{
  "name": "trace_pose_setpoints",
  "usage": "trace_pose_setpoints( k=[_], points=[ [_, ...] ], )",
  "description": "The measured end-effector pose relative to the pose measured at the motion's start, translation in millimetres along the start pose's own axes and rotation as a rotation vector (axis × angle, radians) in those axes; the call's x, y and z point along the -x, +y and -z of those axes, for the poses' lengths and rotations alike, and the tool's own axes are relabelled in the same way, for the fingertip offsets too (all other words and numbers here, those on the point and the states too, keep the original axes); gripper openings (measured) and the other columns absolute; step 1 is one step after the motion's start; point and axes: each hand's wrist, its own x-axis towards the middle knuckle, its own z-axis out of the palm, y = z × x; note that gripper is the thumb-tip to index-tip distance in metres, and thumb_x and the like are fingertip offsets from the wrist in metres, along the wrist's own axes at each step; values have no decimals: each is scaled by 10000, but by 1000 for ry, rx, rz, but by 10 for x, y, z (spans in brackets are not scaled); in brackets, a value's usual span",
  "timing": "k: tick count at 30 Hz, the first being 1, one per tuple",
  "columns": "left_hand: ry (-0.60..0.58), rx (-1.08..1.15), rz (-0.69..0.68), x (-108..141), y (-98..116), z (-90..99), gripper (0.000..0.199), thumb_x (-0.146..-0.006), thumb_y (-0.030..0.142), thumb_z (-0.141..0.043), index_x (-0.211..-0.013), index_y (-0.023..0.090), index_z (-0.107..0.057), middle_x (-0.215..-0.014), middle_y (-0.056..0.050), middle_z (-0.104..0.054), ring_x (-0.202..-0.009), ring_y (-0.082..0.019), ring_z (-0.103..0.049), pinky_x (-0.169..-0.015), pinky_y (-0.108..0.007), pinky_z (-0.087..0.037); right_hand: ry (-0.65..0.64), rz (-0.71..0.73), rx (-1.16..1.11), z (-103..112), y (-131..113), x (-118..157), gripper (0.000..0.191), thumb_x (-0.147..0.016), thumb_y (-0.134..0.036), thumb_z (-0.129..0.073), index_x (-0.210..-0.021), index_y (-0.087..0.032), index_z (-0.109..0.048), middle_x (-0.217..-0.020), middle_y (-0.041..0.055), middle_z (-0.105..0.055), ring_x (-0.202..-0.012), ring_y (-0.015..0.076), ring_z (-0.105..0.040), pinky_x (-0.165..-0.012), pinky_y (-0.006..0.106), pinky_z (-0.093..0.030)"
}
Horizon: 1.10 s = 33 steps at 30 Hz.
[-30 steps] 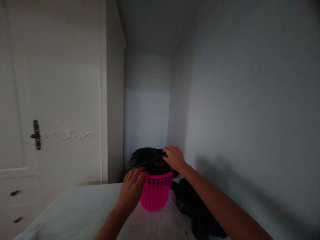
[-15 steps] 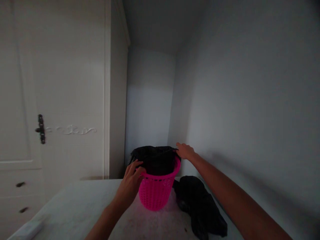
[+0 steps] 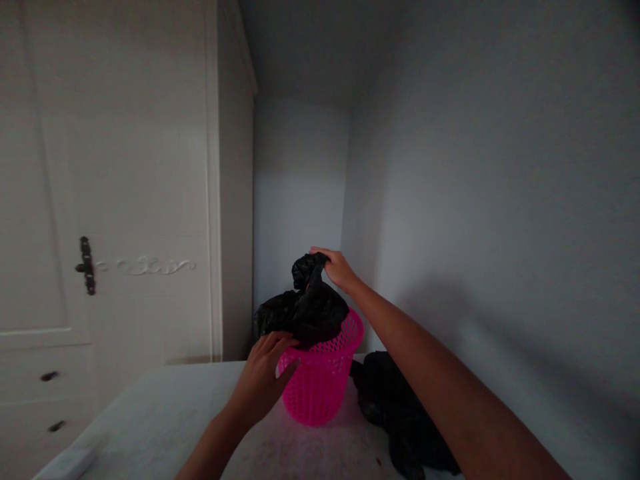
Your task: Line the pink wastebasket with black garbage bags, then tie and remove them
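Observation:
A pink perforated basket [image 3: 317, 390] stands upright on the pale tabletop. Over its mouth and back left rim bulges a black plastic bag [image 3: 320, 313], partly lifted out. My right hand [image 3: 337, 268] is closed on the upper part of this bag, above the basket. At the basket's left side is my left hand [image 3: 267, 367], its thumb apart from the fingers, the fingertips touching the bag near the rim. The right part of the basket's inner wall shows bare.
A second black bag [image 3: 400, 407] lies crumpled right of the basket, partly behind my right forearm. The tabletop [image 3: 150, 413] carries a white object [image 3: 67, 461] at its front left. A white wardrobe [image 3: 150, 167] stands left; a wall [image 3: 490, 200] rises right.
My right hand has left the basket's right rim and moved up and left, pulling the black bag off that rim. My left hand's thumb has spread away from its fingers.

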Motion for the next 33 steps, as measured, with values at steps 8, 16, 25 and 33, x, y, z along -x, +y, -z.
trace_pose_setpoints(
  k=[8, 16, 25, 33],
  points=[
    [274, 51, 91, -6, 11, -4, 238, -1021, 392, -577, -1207, 254, -634, -1231, -97, -652, -1166, -274, -664, -1011, -488, -586, 6, 114, -628, -46, -432, -189, 325, -837, -191, -624, -1095, -231, -818, -1339, 40, -765, -1339, 204, -643, -1233, 428, -412],
    [412, -64, 379, -60, -311, -60, 644, -929, 533, -633, -1473, 214, -503, -1394, -186, -608, -1358, -408, -553, -1153, -688, -394, -105, 56, -798, 126, -639, -121, 189, -794, -296, -747, -946, -212, -821, -1128, 48, -825, -1151, 225, -721, -1100, 411, -539],
    [565, 413, 488, -463, -566, 40, 374, -945, 554, -533, -969, 215, -689, -863, -39, -718, -887, -244, -685, -825, -373, -574, -425, 93, -702, 216, -794, 41, 261, -787, -378, -847, -955, -179, -826, -1049, 66, -832, -1006, 202, -758, -1073, 438, -558],
    [1035, 727, 361, -1031, -174, 410, 323, -1007, 476, -556, -1139, 208, -679, -1072, -39, -734, -983, -165, -685, -938, -315, -552, -211, 398, -365, 126, -904, 70, 256, -869, -142, -706, -1084, -247, -796, -1451, 46, -679, -1387, 220, -600, -1229, 497, -416]
  ],
)
